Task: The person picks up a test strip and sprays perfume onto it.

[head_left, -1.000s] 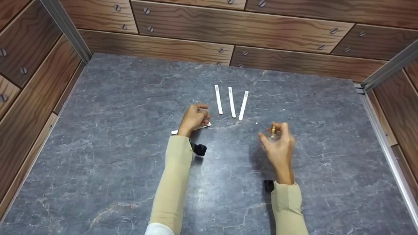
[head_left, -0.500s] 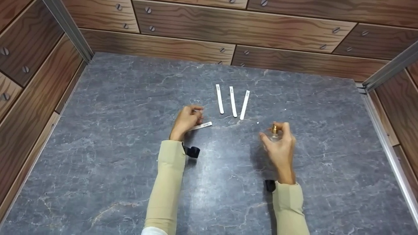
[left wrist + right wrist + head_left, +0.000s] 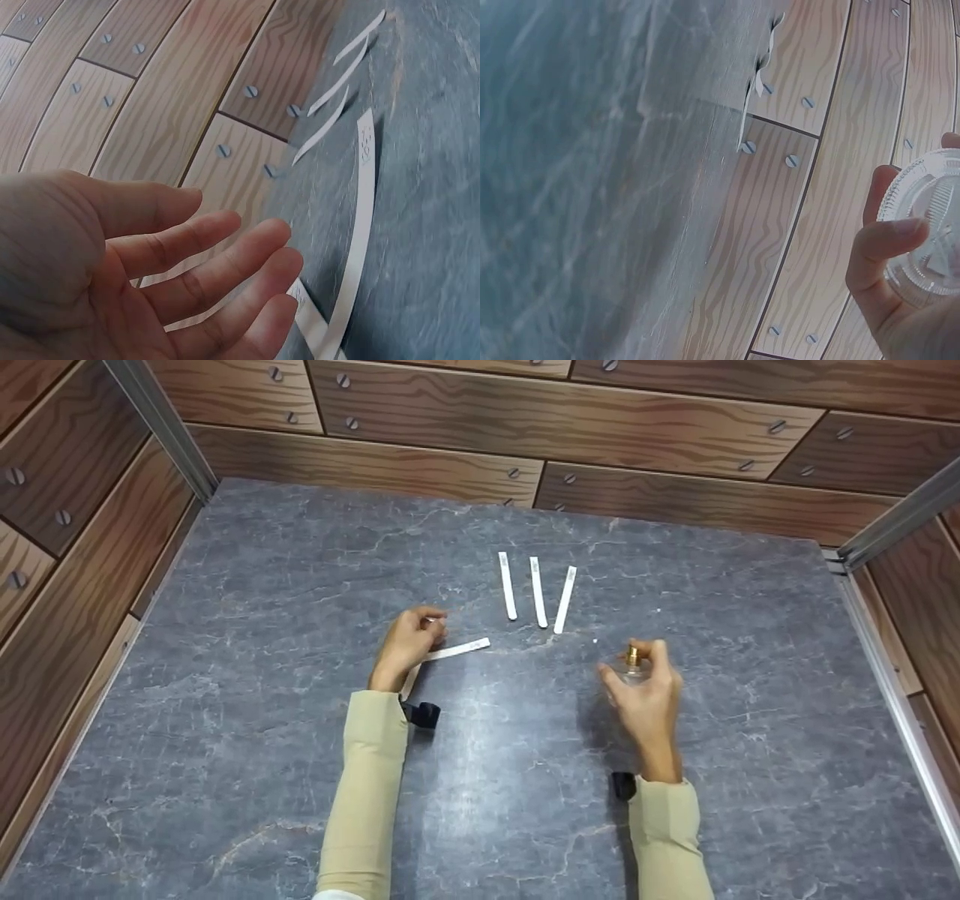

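Note:
My right hand point(image 3: 649, 701) holds a small clear glass perfume bottle point(image 3: 634, 660) with a gold spray neck, above the table. In the right wrist view, thumb and fingers grip the sides of its ribbed round glass point(image 3: 930, 225). My left hand point(image 3: 409, 641) hovers with loosely bent fingers and nothing between them; the left wrist view shows its palm point(image 3: 202, 277). Beside it lies a white paper test strip point(image 3: 461, 649) with small print at one end. A second strip point(image 3: 410, 681) meets it at an angle, partly hidden under the left wrist.
Three more white strips, a left one point(image 3: 508, 586), a middle one point(image 3: 538, 592) and a right one point(image 3: 565, 600), lie fanned out farther back on the grey marbled table point(image 3: 300, 585). Wood-patterned walls point(image 3: 420, 420) enclose the back and sides.
My left hand has drawn left and slightly toward me, off the near strip, so more of it and a second strip show. The right hand with the bottle stays almost still.

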Action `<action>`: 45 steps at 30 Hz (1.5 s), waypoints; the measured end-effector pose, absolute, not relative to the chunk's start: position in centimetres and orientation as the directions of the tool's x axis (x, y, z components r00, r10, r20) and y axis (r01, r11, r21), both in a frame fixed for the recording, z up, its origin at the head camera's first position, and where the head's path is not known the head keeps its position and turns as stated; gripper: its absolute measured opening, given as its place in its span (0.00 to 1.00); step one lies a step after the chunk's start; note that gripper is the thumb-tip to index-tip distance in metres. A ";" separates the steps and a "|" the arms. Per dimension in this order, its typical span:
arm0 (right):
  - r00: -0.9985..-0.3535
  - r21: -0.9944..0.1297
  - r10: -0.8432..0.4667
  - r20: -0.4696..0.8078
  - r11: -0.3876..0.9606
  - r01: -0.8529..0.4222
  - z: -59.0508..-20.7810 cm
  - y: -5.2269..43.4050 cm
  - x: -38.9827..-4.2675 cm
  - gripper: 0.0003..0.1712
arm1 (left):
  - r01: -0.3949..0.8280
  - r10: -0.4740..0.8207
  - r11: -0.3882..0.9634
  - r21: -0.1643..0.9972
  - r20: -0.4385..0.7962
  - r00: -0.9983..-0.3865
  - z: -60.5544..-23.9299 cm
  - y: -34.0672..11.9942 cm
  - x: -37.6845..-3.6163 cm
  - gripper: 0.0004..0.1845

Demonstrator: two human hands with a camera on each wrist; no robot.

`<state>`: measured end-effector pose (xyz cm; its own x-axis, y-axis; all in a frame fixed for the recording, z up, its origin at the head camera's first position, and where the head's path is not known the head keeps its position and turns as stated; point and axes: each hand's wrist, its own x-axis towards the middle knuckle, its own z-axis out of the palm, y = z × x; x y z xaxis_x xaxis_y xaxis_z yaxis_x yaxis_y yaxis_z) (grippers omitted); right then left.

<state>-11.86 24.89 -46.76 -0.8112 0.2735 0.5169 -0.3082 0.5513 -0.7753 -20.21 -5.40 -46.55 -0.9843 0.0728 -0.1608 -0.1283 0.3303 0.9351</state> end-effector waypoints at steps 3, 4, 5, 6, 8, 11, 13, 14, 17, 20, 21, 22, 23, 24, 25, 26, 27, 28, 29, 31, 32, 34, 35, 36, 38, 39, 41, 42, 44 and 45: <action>-0.808 -0.771 0.268 0.525 0.553 -0.317 -46.8 24.9 -11.9 0.23 | -0.122 0.057 0.343 0.931 -0.150 -0.987 -46.6 -5.7 -20.2 0.15; -0.808 -0.770 0.266 0.526 0.552 -0.319 -46.8 24.9 -12.0 0.23 | -0.115 0.053 0.353 0.929 -0.142 -0.988 -46.6 -5.9 -20.2 0.15; -0.808 -0.768 0.263 0.528 0.554 -0.321 -46.8 24.9 -12.0 0.22 | -0.104 0.052 0.365 0.925 -0.132 -0.990 -46.6 -6.1 -20.2 0.15; -0.807 -0.768 0.265 0.528 0.554 -0.321 -46.8 25.0 -12.0 0.22 | -0.098 0.053 0.367 0.925 -0.126 -0.991 -46.6 -6.2 -20.2 0.15; -0.809 -0.772 0.267 0.524 0.551 -0.318 -46.8 25.0 -11.9 0.22 | -0.088 0.055 0.375 0.923 -0.116 -0.992 -46.7 -6.5 -20.1 0.16; -0.810 -0.773 0.270 0.521 0.552 -0.314 -46.8 25.0 -11.9 0.22 | -0.080 0.053 0.369 0.926 -0.107 -0.993 -46.8 -6.8 -20.1 0.15; -0.807 -0.769 0.270 0.525 0.556 -0.314 -46.7 25.1 -12.0 0.23 | -0.079 0.045 0.360 0.930 -0.102 -0.994 -47.0 -7.0 -20.2 0.15; -0.806 -0.767 0.270 0.527 0.560 -0.314 -46.7 25.1 -12.0 0.23 | -0.077 0.039 0.356 0.931 -0.097 -0.994 -47.0 -7.1 -20.2 0.15; -0.808 -0.767 0.269 0.525 0.561 -0.311 -46.7 25.1 -12.0 0.23 | -0.081 0.014 0.364 0.928 -0.092 -0.996 -47.2 -7.4 -20.2 0.14; -0.816 -0.777 0.269 0.511 0.549 -0.306 -46.7 25.1 -11.9 0.23 | -0.082 -0.003 0.382 0.920 -0.087 -0.996 -47.5 -7.7 -20.2 0.14; -0.819 -0.782 0.269 0.507 0.544 -0.305 -46.8 25.1 -11.9 0.23 | -0.082 -0.004 0.386 0.919 -0.087 -0.996 -47.6 -7.9 -20.2 0.15; -0.820 -0.784 0.270 0.504 0.542 -0.304 -46.8 25.1 -11.8 0.23 | -0.078 -0.003 0.391 0.917 -0.084 -0.996 -47.7 -8.0 -20.2 0.15; -0.821 -0.786 0.272 0.502 0.540 -0.302 -46.8 25.1 -11.8 0.23 | -0.075 0.001 0.394 0.916 -0.081 -0.997 -47.7 -8.1 -20.2 0.15; -0.822 -0.788 0.273 0.500 0.538 -0.301 -46.8 25.1 -11.8 0.23 | -0.072 0.003 0.399 0.914 -0.080 -0.997 -47.8 -8.2 -20.2 0.15; -0.822 -0.788 0.275 0.499 0.540 -0.297 -46.8 25.1 -11.8 0.23 | -0.070 0.005 0.403 0.912 -0.079 -0.997 -47.9 -8.3 -20.2 0.15; -0.824 -0.789 0.275 0.496 0.539 -0.295 -46.9 25.2 -11.8 0.23 | -0.070 0.006 0.405 0.912 -0.079 -0.997 -47.9 -8.3 -20.2 0.15; -0.824 -0.789 0.275 0.495 0.539 -0.294 -46.8 25.2 -11.7 0.23 | -0.071 0.006 0.405 0.912 -0.081 -0.997 -48.0 -8.4 -20.1 0.15; -0.824 -0.788 0.277 0.494 0.544 -0.290 -46.8 25.2 -11.7 0.22 | -0.072 0.007 0.404 0.912 -0.082 -0.997 -48.0 -8.5 -20.1 0.14; -0.825 -0.786 0.275 0.494 0.546 -0.289 -46.8 25.2 -11.7 0.23 | -0.075 0.007 0.403 0.912 -0.085 -0.996 -48.0 -8.6 -20.1 0.14; -0.825 -0.782 0.271 0.496 0.552 -0.288 -46.8 25.2 -11.7 0.23 | -0.076 0.008 0.405 0.911 -0.086 -0.996 -48.0 -8.7 -19.9 0.14; -0.825 -0.781 0.269 0.497 0.554 -0.290 -46.8 25.2 -11.8 0.23 | -0.076 0.009 0.406 0.911 -0.087 -0.996 -48.0 -8.8 -19.9 0.14; -0.823 -0.776 0.267 0.502 0.560 -0.291 -46.8 25.2 -11.8 0.23 | -0.075 0.013 0.410 0.909 -0.088 -0.996 -48.1 -8.9 -19.9 0.14; -0.822 -0.775 0.265 0.503 0.561 -0.293 -46.8 25.2 -11.8 0.23 | -0.074 0.016 0.414 0.907 -0.089 -0.996 -48.1 -9.0 -19.8 0.14; -0.822 -0.774 0.266 0.504 0.561 -0.293 -46.9 25.2 -11.8 0.23 | -0.071 0.019 0.418 0.905 -0.087 -0.996 -48.1 -9.0 -19.8 0.14; -0.822 -0.777 0.268 0.503 0.558 -0.293 -46.9 25.2 -11.8 0.23 | -0.070 0.024 0.427 0.902 -0.088 -0.996 -48.2 -9.1 -19.8 0.14; -0.822 -0.778 0.270 0.501 0.556 -0.292 -46.9 25.2 -11.8 0.23 | -0.069 0.027 0.431 0.900 -0.089 -0.996 -48.2 -9.2 -19.7 0.14; -0.823 -0.780 0.271 0.499 0.554 -0.290 -46.9 25.2 -11.8 0.23 | -0.072 0.033 0.437 0.897 -0.096 -0.995 -48.2 -9.3 -19.7 0.14; -0.824 -0.781 0.271 0.498 0.553 -0.291 -46.9 25.2 -11.8 0.23 | -0.073 0.036 0.440 0.895 -0.099 -0.994 -48.2 -9.3 -19.6 0.15; -0.823 -0.780 0.268 0.501 0.551 -0.296 -46.8 25.2 -11.8 0.23 | -0.078 0.046 0.440 0.895 -0.109 -0.993 -48.2 -9.4 -19.5 0.16; -0.822 -0.779 0.266 0.503 0.552 -0.298 -46.8 25.2 -11.8 0.23 | -0.081 0.052 0.440 0.894 -0.115 -0.992 -48.3 -9.5 -19.5 0.16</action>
<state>-11.84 25.19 -46.84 -0.8220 0.2664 0.5033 -0.2981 0.5518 -0.7789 -19.52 -9.49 -48.27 -0.9920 0.0521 -0.1151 -0.0807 0.4398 0.8944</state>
